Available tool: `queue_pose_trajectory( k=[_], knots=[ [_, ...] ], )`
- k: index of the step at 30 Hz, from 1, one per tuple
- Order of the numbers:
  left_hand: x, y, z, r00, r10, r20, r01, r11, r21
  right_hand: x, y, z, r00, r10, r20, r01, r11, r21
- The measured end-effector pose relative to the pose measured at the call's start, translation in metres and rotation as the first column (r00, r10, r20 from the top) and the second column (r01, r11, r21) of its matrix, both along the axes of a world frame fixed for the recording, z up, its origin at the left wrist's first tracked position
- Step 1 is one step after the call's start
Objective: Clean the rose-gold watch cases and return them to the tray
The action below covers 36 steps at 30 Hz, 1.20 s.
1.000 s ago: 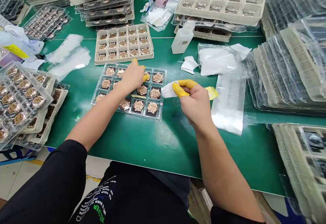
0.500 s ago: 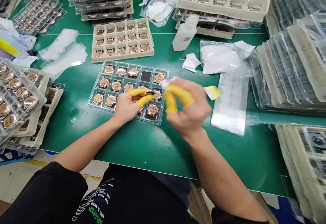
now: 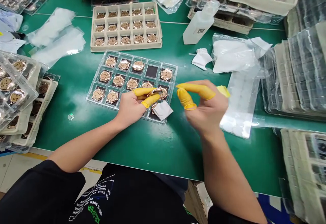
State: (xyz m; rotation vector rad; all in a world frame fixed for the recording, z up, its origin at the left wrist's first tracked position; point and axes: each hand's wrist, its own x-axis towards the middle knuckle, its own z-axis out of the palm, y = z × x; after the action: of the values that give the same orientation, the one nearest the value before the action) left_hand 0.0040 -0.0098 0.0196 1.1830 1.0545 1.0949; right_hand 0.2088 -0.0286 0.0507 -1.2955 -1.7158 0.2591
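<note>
My left hand (image 3: 131, 106), with yellow finger cots on its fingertips, pinches a rose-gold watch case (image 3: 155, 91) edge-on above a clear plastic tray (image 3: 94, 102). Similar watch cases sit in the tray's compartments, backs up; one compartment in the far row shows only its dark pad (image 3: 151, 71). A folded white wipe (image 3: 163, 110) lies across the watch case in the tray's near right corner. Just right of the tray, my right hand (image 3: 206, 103) hovers with yellow-covered thumb and index finger slightly apart and nothing visible between them.
Behind the tray is a beige tray (image 3: 126, 49) of watch cases. A white plastic bottle (image 3: 197, 27), a crumpled wipe (image 3: 202, 59) and a bag of wipes (image 3: 228, 55) stand or lie to the right. Stacked trays (image 3: 292, 78) flank both sides.
My right hand has let go of the white wipe, now lying on the tray's near right corner, and has drawn right. My left hand still holds the watch case. The view has shifted.
</note>
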Motion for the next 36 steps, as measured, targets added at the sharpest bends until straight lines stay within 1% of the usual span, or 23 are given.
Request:
queue_pose_trajectory(
  k=[2,3,4,5,6,8,9,11,12,13,14,15,17,18,20,22,24,25,27,30,31,33,36],
  knots=[
    [-0.001,0.003,-0.002,0.999,0.038,-0.001,-0.038,0.999,-0.004,0.015,0.002,0.007,0.987,0.147,0.064,-0.136,0.979,-0.15],
    [-0.002,0.004,-0.002,0.999,0.044,-0.001,-0.044,0.999,0.0,0.02,0.002,0.009,0.97,0.227,0.09,-0.199,0.949,-0.244],
    [-0.003,0.004,-0.003,0.999,0.044,0.001,-0.044,0.999,0.003,0.024,0.003,0.008,0.957,0.27,0.102,-0.221,0.912,-0.345],
    [-0.003,0.005,-0.004,0.999,0.044,0.004,-0.044,0.999,0.005,0.025,0.003,0.006,0.959,0.264,0.107,-0.192,0.876,-0.443],
    [-0.003,0.004,-0.004,0.999,0.048,0.006,-0.048,0.999,0.007,0.024,0.003,0.003,0.969,0.219,0.116,-0.125,0.836,-0.535],
    [-0.003,0.004,-0.005,0.998,0.06,0.001,-0.06,0.998,0.013,0.02,0.002,-0.003,0.985,0.11,0.13,0.009,0.731,-0.683],
    [-0.003,0.003,-0.004,0.998,0.063,-0.004,-0.063,0.998,0.016,0.018,0.001,-0.005,0.988,0.091,0.122,0.029,0.676,-0.737],
    [-0.003,0.002,-0.004,0.998,0.059,-0.01,-0.059,0.998,0.015,0.018,0.0,-0.007,0.991,0.124,0.053,-0.031,0.593,-0.805],
    [-0.003,0.002,-0.004,0.999,0.053,-0.012,-0.053,0.999,0.009,0.019,-0.001,-0.006,0.989,0.148,-0.005,-0.09,0.575,-0.813],
    [-0.003,0.002,-0.004,0.999,0.049,-0.013,-0.049,0.999,0.002,0.021,-0.001,-0.004,0.986,0.154,-0.061,-0.14,0.585,-0.799],
    [-0.003,0.002,-0.004,0.999,0.045,-0.015,-0.046,0.999,-0.002,0.024,0.0,-0.002,0.986,0.13,-0.106,-0.165,0.632,-0.757],
    [-0.003,0.001,-0.004,0.999,0.044,-0.021,-0.044,0.999,-0.003,0.026,0.0,0.001,0.987,0.079,-0.14,-0.154,0.707,-0.69],
    [-0.003,-0.001,-0.004,0.998,0.046,-0.048,-0.045,0.999,0.008,0.026,0.0,0.007,0.98,-0.054,-0.19,-0.05,0.864,-0.502],
    [-0.003,-0.002,-0.003,0.996,0.045,-0.072,-0.044,0.999,0.019,0.023,0.0,0.009,0.969,-0.105,-0.223,0.005,0.914,-0.406],
    [-0.002,-0.004,-0.003,0.99,0.035,-0.134,-0.027,0.998,0.058,0.011,-0.003,0.011,0.948,-0.117,-0.297,0.034,0.963,-0.268],
    [-0.003,-0.007,-0.002,0.98,0.023,-0.197,0.003,0.992,0.13,-0.005,-0.009,0.01,0.948,-0.044,-0.314,-0.013,0.985,-0.174],
    [-0.003,-0.007,-0.003,0.97,0.019,-0.244,0.033,0.978,0.208,-0.019,-0.014,0.007,0.972,0.012,-0.235,-0.037,0.994,-0.102],
    [-0.004,-0.007,-0.003,0.965,0.017,-0.261,0.047,0.971,0.235,-0.024,-0.016,0.005,0.98,0.028,-0.195,-0.047,0.995,-0.092],
    [-0.004,-0.007,-0.003,0.959,0.008,-0.284,0.067,0.965,0.254,-0.03,-0.018,0.002,0.971,0.038,-0.237,-0.072,0.988,-0.136],
    [-0.004,-0.006,-0.004,0.956,0.0,-0.292,0.078,0.964,0.254,-0.032,-0.016,-0.004,0.876,0.004,-0.482,-0.129,0.966,-0.225],
    [-0.004,-0.006,-0.005,0.956,0.001,-0.293,0.079,0.963,0.259,-0.032,-0.015,-0.006,0.848,-0.012,-0.53,-0.135,0.962,-0.237],
    [-0.004,-0.007,-0.005,0.952,0.012,-0.307,0.079,0.956,0.282,-0.032,-0.011,-0.01,0.848,-0.01,-0.531,-0.149,0.955,-0.255],
    [-0.004,-0.007,-0.005,0.942,0.027,-0.335,0.081,0.949,0.305,-0.028,-0.008,-0.011,0.921,0.043,-0.387,-0.149,0.957,-0.251]
  ],
)
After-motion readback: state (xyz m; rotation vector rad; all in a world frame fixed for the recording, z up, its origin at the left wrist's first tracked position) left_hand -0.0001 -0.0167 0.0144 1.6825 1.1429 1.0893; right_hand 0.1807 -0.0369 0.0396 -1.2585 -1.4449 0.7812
